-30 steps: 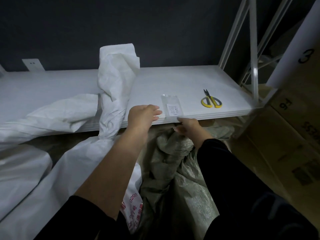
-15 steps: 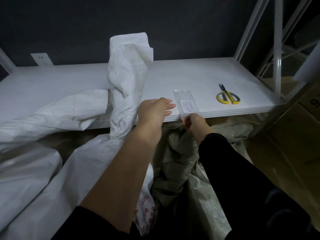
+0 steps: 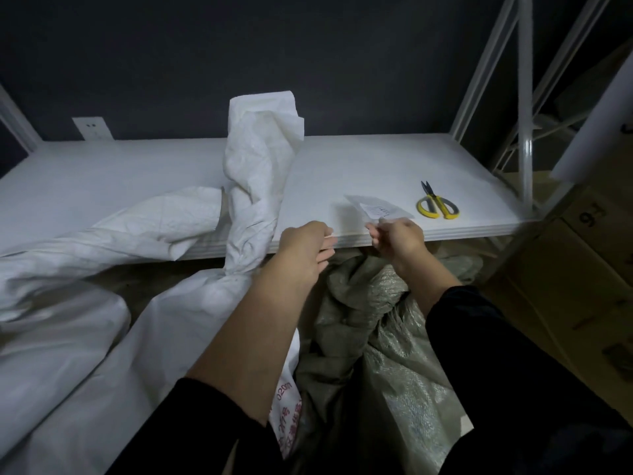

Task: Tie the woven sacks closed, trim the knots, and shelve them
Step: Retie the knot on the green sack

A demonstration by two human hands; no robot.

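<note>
1. Shelf (image 3: 359, 166): the front edge runs right at both hands.
2. Left hand (image 3: 306, 250): fingers curled at the edge; can't tell what it holds.
3. Right hand (image 3: 399, 240): pinches the near edge of the clear packet (image 3: 378, 209) on the board.
4. White sack (image 3: 257, 166): neck stands up over the edge, just left of the left hand. Second sack (image 3: 120, 228) is draped further left.
5. Grey sack (image 3: 376, 320): on the floor, under both hands.
6. Scissors (image 3: 436, 205): right of the packet, near it but apart. Post (image 3: 524, 97) and boxes (image 3: 582, 269) close off the right.
</note>
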